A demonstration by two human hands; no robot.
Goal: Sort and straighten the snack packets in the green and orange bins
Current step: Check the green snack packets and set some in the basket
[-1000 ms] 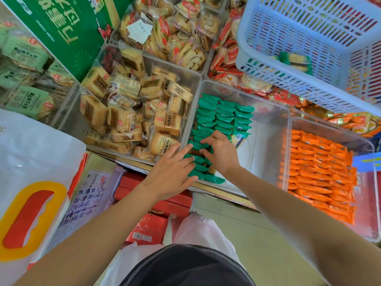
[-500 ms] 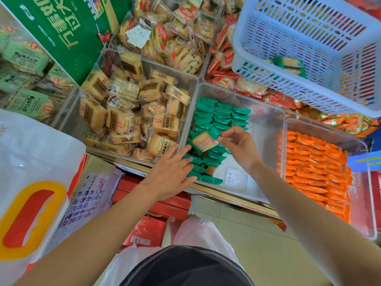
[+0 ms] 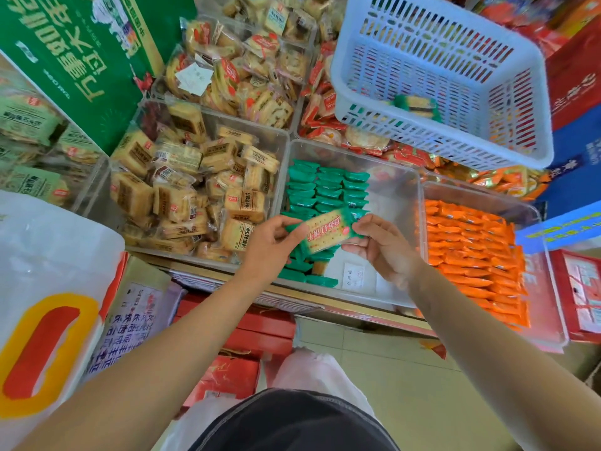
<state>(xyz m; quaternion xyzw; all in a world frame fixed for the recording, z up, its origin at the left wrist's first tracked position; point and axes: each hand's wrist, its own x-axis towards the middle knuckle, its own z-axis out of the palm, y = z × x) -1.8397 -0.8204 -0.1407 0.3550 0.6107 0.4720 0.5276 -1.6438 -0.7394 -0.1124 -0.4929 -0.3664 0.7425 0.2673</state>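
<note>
While both hands hold a single green cracker packet [image 3: 328, 234] above the middle of the green bin [image 3: 395, 196], I judge the job to be roughly halfway. My left hand [image 3: 273, 245] pinches the packet's left end and my right hand [image 3: 383, 252] pinches its right end. Each grip is therefore clamped on that one packet, which is face up, tilted and clear of the rows beneath it.

What looks done: the far green packets [image 3: 325, 187] stand on edge in three tidy columns along the bin's left side. The orange packets [image 3: 471, 249] fill the orange bin [image 3: 549, 304], just right of the green one, in fairly even overlapping rows from far to near.

What looks left: the near green packets [image 3: 309, 276] are looser, with some lying flat or skewed at the bin's near edge. The right half of the green bin is bare apart from a paper slip [image 3: 354, 275]. The packet in hand has yet to be slotted into a row. One more green packet [image 3: 414, 107] lies in the pale plastic basket [image 3: 422, 53] perched at the far right above the bins, and I'd guess it belongs with the others. The near end of the orange rows looks a touch ragged, though I cannot tell whether it needs attention.
</note>
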